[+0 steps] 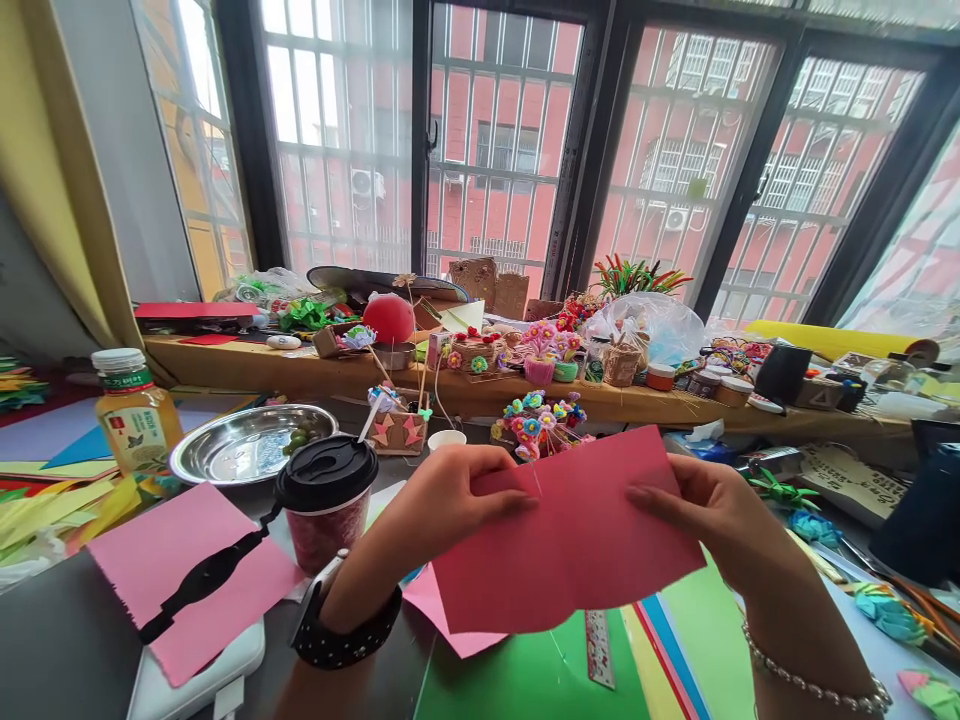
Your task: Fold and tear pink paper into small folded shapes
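A sheet of red paper [555, 550] with a shallow crease down its middle is held up above the table. My left hand [472, 500] pinches its upper left part, thumb in front and fingers behind. At the right edge, my right hand [697, 495] grips it the same way. Below the sheet lie a green sheet [517, 685], a small patterned ruler [599, 650] and a piece of pink paper [457, 610]. Close to my left forearm stands a lidded paper cup [326, 515].
A juice bottle [135, 415] and a metal plate [225, 440] with green fruit stand at the left. Another pink sheet [202, 570] lies under a black strap. Pipe-cleaner flowers [536, 420] stand behind the red paper. Crafts and jars crowd the windowsill [225, 370].
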A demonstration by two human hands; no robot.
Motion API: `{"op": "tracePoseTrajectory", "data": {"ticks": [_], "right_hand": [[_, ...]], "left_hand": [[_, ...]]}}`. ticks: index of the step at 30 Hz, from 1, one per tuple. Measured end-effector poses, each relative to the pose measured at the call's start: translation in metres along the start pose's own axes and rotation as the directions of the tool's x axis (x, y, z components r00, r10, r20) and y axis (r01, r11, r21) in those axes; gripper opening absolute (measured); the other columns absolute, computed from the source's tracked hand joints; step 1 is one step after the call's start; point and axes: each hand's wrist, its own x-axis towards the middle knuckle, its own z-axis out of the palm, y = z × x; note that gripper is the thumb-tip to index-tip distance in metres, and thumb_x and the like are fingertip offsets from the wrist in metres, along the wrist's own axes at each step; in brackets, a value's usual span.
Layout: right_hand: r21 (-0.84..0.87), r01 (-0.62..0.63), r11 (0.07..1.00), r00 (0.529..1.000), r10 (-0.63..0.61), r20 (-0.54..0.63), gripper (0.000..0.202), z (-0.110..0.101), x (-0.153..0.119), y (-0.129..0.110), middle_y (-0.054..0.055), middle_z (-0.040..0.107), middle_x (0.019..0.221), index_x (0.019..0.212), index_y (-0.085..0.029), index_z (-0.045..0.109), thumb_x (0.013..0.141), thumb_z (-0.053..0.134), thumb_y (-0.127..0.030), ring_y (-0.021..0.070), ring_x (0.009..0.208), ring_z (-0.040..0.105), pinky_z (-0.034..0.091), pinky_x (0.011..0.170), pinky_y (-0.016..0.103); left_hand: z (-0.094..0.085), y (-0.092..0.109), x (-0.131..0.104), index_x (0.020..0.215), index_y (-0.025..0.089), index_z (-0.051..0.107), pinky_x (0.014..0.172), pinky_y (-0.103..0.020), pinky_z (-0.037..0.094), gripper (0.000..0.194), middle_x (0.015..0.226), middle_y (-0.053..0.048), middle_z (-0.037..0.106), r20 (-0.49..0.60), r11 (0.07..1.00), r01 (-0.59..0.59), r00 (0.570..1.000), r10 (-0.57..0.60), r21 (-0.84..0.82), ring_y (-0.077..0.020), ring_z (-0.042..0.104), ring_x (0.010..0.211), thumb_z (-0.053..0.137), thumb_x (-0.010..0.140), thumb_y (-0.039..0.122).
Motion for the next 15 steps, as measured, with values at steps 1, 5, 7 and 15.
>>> {"op": "tracePoseTrajectory", "data": {"ticks": [1,5,7,15], "right_hand": [[-0.018,0.016,1.000,1.000,-0.016,-0.019,0.021,0.0007,-0.0006,0.0006,0.002,0.069,0.061,0.069,-0.017,0.069,0.053,0.076,-0.028,0.0135,0.052,0.061,0.047,0.046,0.019],[-0.143,0.126,0.982,0.986,-0.140,-0.092,0.019,0.0023,-0.0043,0.0012,0.001,0.068,0.062,0.069,-0.019,0.071,0.055,0.074,-0.031,0.0133,0.054,0.059,0.046,0.047,0.019],[-0.222,0.161,0.962,0.976,-0.189,-0.107,0.021,0.0025,-0.0064,0.0009,0.001,0.067,0.062,0.071,-0.019,0.071,0.056,0.073,-0.034,0.0149,0.055,0.058,0.046,0.047,0.021],[-0.244,0.162,0.956,0.971,-0.198,-0.131,0.022,0.0059,-0.0083,0.0007,-0.001,0.064,0.056,0.071,-0.019,0.070,0.056,0.072,-0.035,0.0122,0.048,0.055,0.043,0.042,0.019]], "left_hand": [[0.0002,-0.0010,0.0007,0.074,0.016,0.061,0.049,-0.019,0.037,0.031,0.069,0.000,0.060,0.018,1.000,0.004,1.000,-0.004,0.003,-0.0147,0.055,0.064,0.053,0.071,0.046],[0.0003,-0.0049,0.0030,0.072,0.016,0.060,0.049,-0.018,0.036,0.025,0.069,0.001,0.059,0.081,1.000,0.017,0.997,-0.018,0.007,-0.0138,0.055,0.064,0.060,0.066,0.040],[0.0000,-0.0056,0.0033,0.070,0.016,0.058,0.047,-0.018,0.035,0.025,0.067,0.002,0.058,0.092,0.999,0.042,0.995,-0.041,-0.005,-0.0134,0.054,0.062,0.062,0.064,0.040],[-0.0019,-0.0089,0.0062,0.068,0.015,0.060,0.045,-0.017,0.035,0.030,0.063,0.002,0.056,0.240,0.978,0.154,0.964,-0.117,-0.142,-0.0116,0.053,0.057,0.066,0.059,0.043]]}}
